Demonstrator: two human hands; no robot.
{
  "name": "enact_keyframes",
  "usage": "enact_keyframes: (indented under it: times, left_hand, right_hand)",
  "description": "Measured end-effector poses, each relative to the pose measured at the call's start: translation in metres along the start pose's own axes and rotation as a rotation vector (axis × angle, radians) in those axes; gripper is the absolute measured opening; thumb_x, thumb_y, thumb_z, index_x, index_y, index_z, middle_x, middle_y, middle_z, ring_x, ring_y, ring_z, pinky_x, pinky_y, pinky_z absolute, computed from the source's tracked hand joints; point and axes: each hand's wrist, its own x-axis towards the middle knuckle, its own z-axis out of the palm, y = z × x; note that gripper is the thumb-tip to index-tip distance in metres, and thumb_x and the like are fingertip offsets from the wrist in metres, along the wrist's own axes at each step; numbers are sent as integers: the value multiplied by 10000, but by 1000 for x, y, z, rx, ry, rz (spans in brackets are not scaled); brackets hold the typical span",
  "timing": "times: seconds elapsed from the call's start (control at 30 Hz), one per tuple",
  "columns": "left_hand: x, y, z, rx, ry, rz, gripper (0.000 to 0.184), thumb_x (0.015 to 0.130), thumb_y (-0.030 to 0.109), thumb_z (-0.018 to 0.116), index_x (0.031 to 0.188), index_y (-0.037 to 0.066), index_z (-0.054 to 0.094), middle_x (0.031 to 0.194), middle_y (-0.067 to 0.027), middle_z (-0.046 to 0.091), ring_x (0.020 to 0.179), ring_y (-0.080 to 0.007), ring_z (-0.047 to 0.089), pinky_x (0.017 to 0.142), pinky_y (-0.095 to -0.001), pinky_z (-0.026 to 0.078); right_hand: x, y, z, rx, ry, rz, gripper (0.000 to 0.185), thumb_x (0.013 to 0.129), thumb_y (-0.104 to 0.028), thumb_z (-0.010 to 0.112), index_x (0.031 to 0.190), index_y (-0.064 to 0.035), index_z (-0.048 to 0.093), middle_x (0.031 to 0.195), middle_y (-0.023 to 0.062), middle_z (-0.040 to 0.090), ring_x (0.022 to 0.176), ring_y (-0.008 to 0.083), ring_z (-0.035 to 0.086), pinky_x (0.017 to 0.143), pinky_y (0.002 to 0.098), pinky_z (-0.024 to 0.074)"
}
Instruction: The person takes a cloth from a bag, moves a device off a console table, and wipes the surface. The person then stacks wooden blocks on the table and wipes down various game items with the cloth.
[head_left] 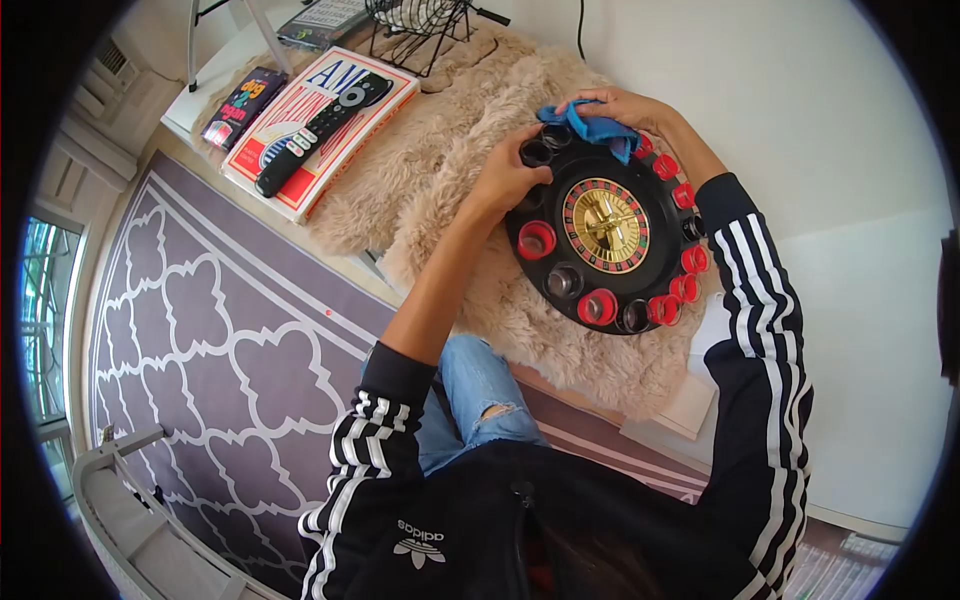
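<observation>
A black roulette drinking set (655, 215) with a gold-centred wheel (606, 226) lies on a fluffy beige cover. Red shot glasses (537, 239) and black ones (565, 281) stand around its rim. My left hand (510, 175) is at the rim's far left, thumb and fingers closed around a black shot glass (536, 153). At the far edge, my right hand (628, 108) grips a crumpled blue cloth (600, 128), which lies over part of the rim and hides some of what is under it.
Left of the set, a black remote control (322, 135) rests on a white, red and blue game box (345, 150). Beside it is a small dark box (243, 107). A black wire cage (420, 25) stands behind. A white wall (840, 130) rises on the right.
</observation>
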Motion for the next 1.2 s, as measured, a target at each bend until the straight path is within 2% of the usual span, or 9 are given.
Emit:
enact_keyframes:
  times: [0.1,0.17,0.27,0.53,0.63,0.7,0.73,0.83,1.2]
  left_hand:
    - [-8,12,0,-118,-45,-127,691,625,-2,652,1280,-24,435,1124,-111,576,971,-166,557,837,-255,447]
    - [-16,19,3,-119,-17,-120,691,624,-4,651,1279,-31,432,1138,-119,569,976,-170,558,837,-256,449]
    - [-15,11,3,-127,42,-97,693,624,-8,651,1278,-45,426,1164,-135,554,985,-180,559,840,-259,452]
    - [-21,4,1,-131,75,-75,670,626,-33,646,1263,-49,437,986,-105,622,820,-151,601,713,-250,502]
    - [-25,11,4,-166,95,-111,669,602,-37,656,1242,-47,464,991,-103,617,842,-157,590,728,-252,488]
    - [-22,9,3,-157,103,-98,669,601,-41,655,1241,-50,463,996,-103,615,842,-157,590,724,-251,488]
    - [-21,6,2,-120,95,-84,686,616,-24,658,1264,-48,436,1017,-111,609,839,-157,596,724,-251,499]
    - [-19,7,3,-107,83,-83,702,628,-7,662,1284,-46,413,1037,-117,602,841,-159,601,727,-251,507]
    - [-13,9,3,-70,79,-78,711,577,-11,673,1251,-61,454,1148,-167,568,972,-191,577,828,-264,459]
  right_hand:
    - [-9,48,-27,76,127,97,247,910,-225,513,1085,-62,578,947,6,600,817,70,560,724,216,480]
    - [-35,81,-48,376,-24,162,203,911,-230,502,1001,-68,585,820,-20,588,687,63,548,614,211,485]
    - [-113,56,16,673,483,321,280,916,-271,464,1012,-42,593,871,31,635,607,87,554,532,224,471]
    - [-156,79,38,1110,1087,-46,271,919,-247,443,1003,-33,587,912,68,642,676,105,617,563,225,519]
    - [-151,107,0,950,776,-199,256,878,-221,505,1008,-11,570,938,96,643,814,151,630,703,310,533]
    - [-152,61,0,444,379,186,262,784,-187,639,965,-4,592,829,89,656,637,148,639,572,263,540]
    - [-151,48,-4,364,379,365,252,686,-160,709,876,-12,632,734,93,656,587,163,632,523,267,527]
    - [-126,35,-3,-98,363,597,179,668,-157,691,780,-22,658,682,98,650,570,172,630,503,274,517]
    - [-130,82,-2,298,410,442,118,701,-100,610,746,4,639,650,72,630,505,129,592,440,254,480]
